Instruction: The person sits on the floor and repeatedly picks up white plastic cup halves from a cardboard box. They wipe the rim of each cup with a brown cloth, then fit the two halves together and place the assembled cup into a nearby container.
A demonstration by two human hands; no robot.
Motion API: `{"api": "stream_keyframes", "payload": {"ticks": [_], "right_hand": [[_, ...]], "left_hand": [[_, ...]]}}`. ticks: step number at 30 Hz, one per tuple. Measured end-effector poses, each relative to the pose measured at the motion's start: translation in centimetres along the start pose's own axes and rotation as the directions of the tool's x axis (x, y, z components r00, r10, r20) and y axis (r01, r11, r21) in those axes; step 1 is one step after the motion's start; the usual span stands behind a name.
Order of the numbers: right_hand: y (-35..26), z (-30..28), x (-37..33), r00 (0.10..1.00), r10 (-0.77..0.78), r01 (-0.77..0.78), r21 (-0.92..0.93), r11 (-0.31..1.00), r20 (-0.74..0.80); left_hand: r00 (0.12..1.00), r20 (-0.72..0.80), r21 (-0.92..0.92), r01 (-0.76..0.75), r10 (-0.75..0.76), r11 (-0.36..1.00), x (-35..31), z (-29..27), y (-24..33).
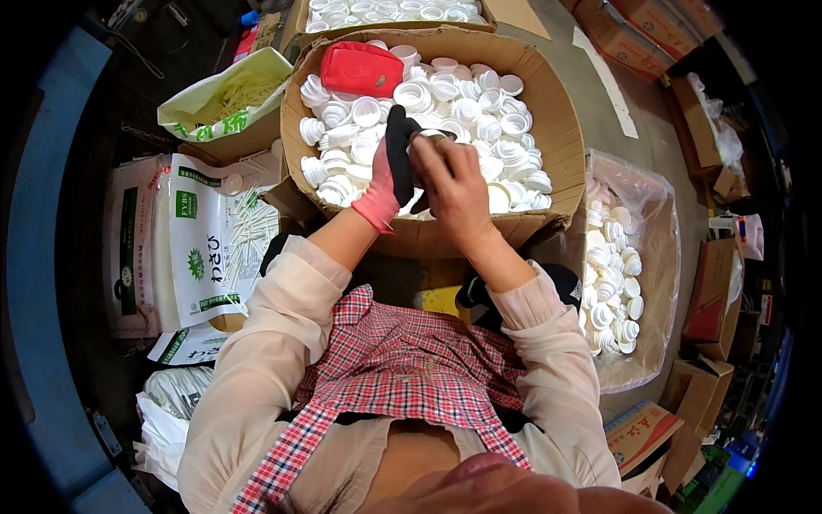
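Observation:
A large cardboard box full of white plastic screw caps stands in front of me. Over its near side my two hands meet. My left hand wears a pink glove with black fingers; its thumb side points up and its fingers curl behind my right hand. My bare right hand is closed, with bent fingertips against the black glove. Whatever lies between the fingers is hidden; a pale edge near the fingertips could be a cap in the box behind. A red zip pouch rests on the caps at the far left.
Left of the box, a white bag holds thin pale-green plastic pieces. Below it, thin white sticks lie on a printed sack. At right, a plastic-lined box contains more caps. Another cap-filled box stands beyond.

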State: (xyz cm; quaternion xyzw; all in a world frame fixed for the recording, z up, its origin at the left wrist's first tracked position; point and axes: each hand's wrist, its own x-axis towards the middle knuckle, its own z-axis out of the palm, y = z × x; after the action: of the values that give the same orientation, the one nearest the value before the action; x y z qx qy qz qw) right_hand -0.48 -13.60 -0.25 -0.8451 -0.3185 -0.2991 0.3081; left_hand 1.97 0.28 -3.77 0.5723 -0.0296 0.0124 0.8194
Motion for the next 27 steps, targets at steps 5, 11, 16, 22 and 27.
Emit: {"api": "stream_keyframes", "payload": {"ticks": [5, 11, 16, 22, 27], "right_hand": [[1.0, 0.5, 0.1, 0.99, 0.133, -0.134, -0.022, 0.991, -0.042], [0.8, 0.5, 0.4, 0.866, 0.464, -0.498, 0.237, 0.834, 0.186], [2.5, 1.6, -0.7, 0.73, 0.436, -0.652, 0.344, 0.675, 0.527], [3.1, 2.7, -3.8, 0.833, 0.377, -0.527, 0.373, 0.764, 0.406], [1.6, 3.5, -3.8, 0.821, 0.304, -0.458, 0.24, 0.856, 0.483]], "left_hand": [[0.796, 0.092, 0.756, -0.446, 0.598, 0.479, -0.4, 1.9, 0.5], [0.951, -0.034, -0.066, -0.309, 0.308, 0.949, 0.1, 2.4, 1.6], [0.936, -0.067, 0.283, -0.316, 0.347, 0.906, 2.7, -1.3, -2.1], [0.94, -0.138, 0.669, -0.144, 0.313, 0.729, 3.3, -6.6, 4.7], [0.776, -0.492, 0.505, -0.115, 0.395, 0.855, 2.7, -26.7, 11.3]]}}
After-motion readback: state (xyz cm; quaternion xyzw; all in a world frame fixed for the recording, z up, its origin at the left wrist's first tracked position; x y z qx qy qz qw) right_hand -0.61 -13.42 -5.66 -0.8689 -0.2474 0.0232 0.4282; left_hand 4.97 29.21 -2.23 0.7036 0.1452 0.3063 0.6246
